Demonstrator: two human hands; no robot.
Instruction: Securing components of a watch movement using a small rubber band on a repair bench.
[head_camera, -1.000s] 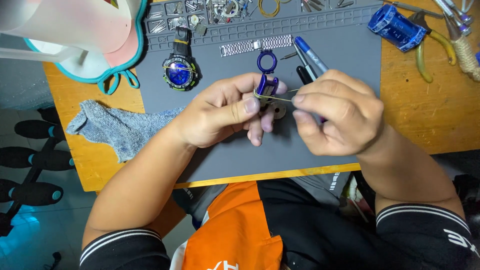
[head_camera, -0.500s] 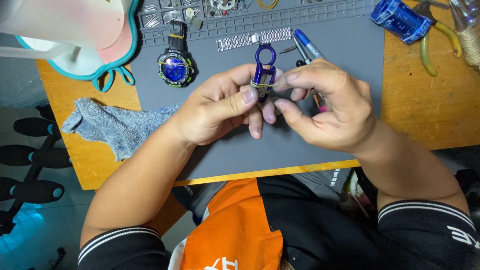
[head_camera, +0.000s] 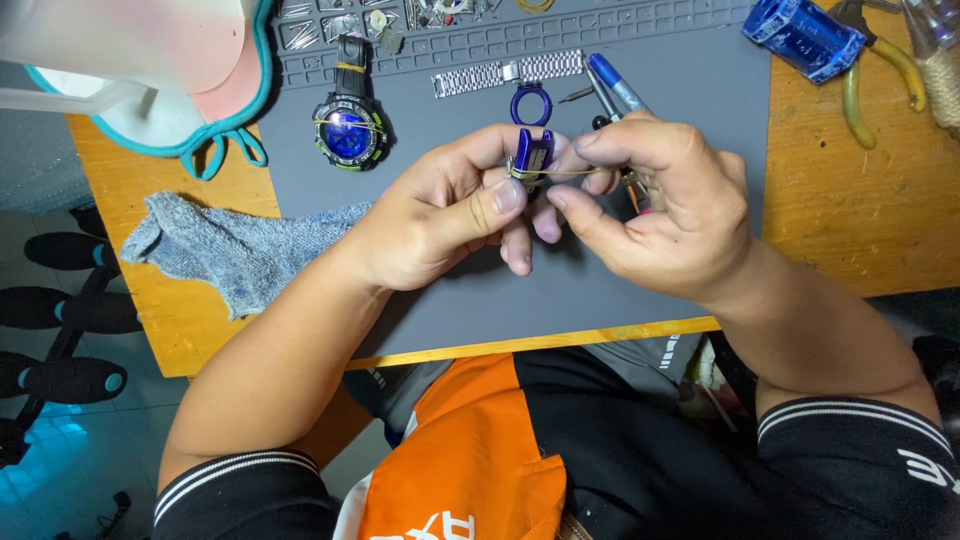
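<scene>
My left hand (head_camera: 440, 215) pinches a small blue watch tool (head_camera: 531, 152) with a ring-shaped top above the grey work mat (head_camera: 480, 290). My right hand (head_camera: 655, 205) meets it from the right, thumb and forefinger closed on a thin metal pin (head_camera: 560, 173) at the tool's jaw. Other slim tools show behind my right fingers. A black wristwatch with a blue dial (head_camera: 348, 128) lies on the mat to the upper left. A silver metal watch bracelet (head_camera: 508, 72) lies just beyond the hands.
A grey cloth (head_camera: 230, 250) drapes over the wooden table's left edge. A blue pen (head_camera: 616, 82), a blue plastic box (head_camera: 803, 35) and yellow-handled pliers (head_camera: 880, 85) lie at the back right. A white lamp with teal rim (head_camera: 140, 70) fills the upper left. Small parts sit in the mat's tray slots.
Both hands have stayed together on the blue tool, with my right fingers shifting their pinch at its jaw. The view has drifted slightly.
</scene>
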